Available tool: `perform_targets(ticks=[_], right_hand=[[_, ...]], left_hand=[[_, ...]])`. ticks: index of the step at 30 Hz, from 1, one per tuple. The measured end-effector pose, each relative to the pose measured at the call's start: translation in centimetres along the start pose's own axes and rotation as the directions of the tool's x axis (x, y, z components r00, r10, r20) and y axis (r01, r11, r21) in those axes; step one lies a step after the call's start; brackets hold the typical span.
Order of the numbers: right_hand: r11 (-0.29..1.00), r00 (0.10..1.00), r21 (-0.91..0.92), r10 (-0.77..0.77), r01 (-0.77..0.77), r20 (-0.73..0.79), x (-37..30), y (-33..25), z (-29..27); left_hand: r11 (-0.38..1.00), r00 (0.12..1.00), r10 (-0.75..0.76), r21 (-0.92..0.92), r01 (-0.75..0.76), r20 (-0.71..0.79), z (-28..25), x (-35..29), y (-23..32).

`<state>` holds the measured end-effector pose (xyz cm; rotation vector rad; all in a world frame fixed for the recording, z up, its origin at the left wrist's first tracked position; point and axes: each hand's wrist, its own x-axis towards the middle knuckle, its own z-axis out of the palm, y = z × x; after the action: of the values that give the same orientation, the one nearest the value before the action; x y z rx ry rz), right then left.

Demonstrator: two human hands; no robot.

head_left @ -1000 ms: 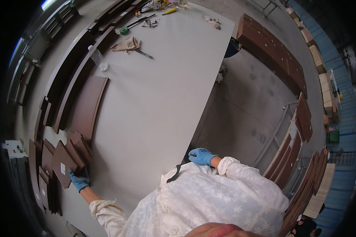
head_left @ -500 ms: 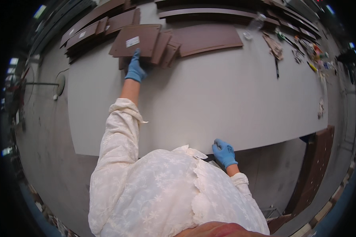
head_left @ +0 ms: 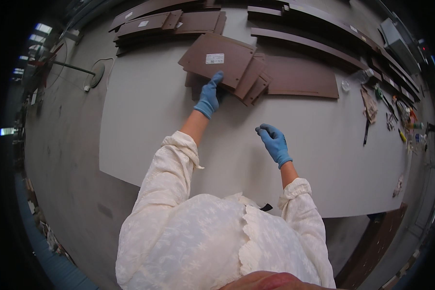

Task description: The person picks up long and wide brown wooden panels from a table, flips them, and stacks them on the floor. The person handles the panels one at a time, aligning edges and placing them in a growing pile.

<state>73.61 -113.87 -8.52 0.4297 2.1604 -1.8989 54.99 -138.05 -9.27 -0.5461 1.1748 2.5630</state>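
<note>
My left hand, in a blue glove, grips the near edge of a brown rectangular panel, its thumb on top and its other fingers hidden beneath. The panel carries a white label and small holes near its edges. Several similar brown pieces fan out under and beside it; whether my hand holds any of them too is hidden. To the right, my gloved right hand hovers over the grey table, apart from the panels. Its fingers are curled together, with nothing visible in them.
A longer brown board lies right of the panels. Brown panels are stacked at the far left, with long brown strips at the far right. A clear plastic bottle, a crumpled cloth and small tools lie on the right.
My right hand has risen from the table's near edge to over its middle, closer to the panels. The scene has shifted rightward in view. My left hand still grips the labelled panel.
</note>
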Motion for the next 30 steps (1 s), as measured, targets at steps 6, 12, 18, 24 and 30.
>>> perform_targets(ticks=[6, 12, 18, 24, 30], right_hand=[[0.949, 0.997, 0.308, 0.078, -0.065, -0.028, 6.9, -1.4, 3.2], [0.873, 0.969, 0.436, 0.246, -0.220, -0.002, 10.9, -4.0, 5.2], [0.739, 0.953, 0.605, 0.269, -0.295, 0.137, 9.2, -1.0, 6.5], [0.645, 0.931, 0.672, 0.271, -0.365, 0.247, 7.0, 2.2, 9.7], [0.369, 0.978, 0.912, 0.168, -0.178, 0.122, 8.1, 2.7, 11.0]], left_hand=[[0.997, 0.996, -0.070, -0.023, 0.069, -0.053, 1.1, -0.3, -0.6], [0.997, 0.999, 0.011, -0.079, -0.013, -0.033, 1.1, -0.2, -1.4], [0.980, 0.997, -0.023, -0.194, 0.038, 0.076, -0.9, -1.8, -0.5], [0.996, 0.987, -0.076, -0.030, 0.081, 0.144, -4.8, -5.9, 0.8], [0.990, 0.984, -0.081, -0.099, 0.097, 0.159, -6.1, -7.4, -0.3]])
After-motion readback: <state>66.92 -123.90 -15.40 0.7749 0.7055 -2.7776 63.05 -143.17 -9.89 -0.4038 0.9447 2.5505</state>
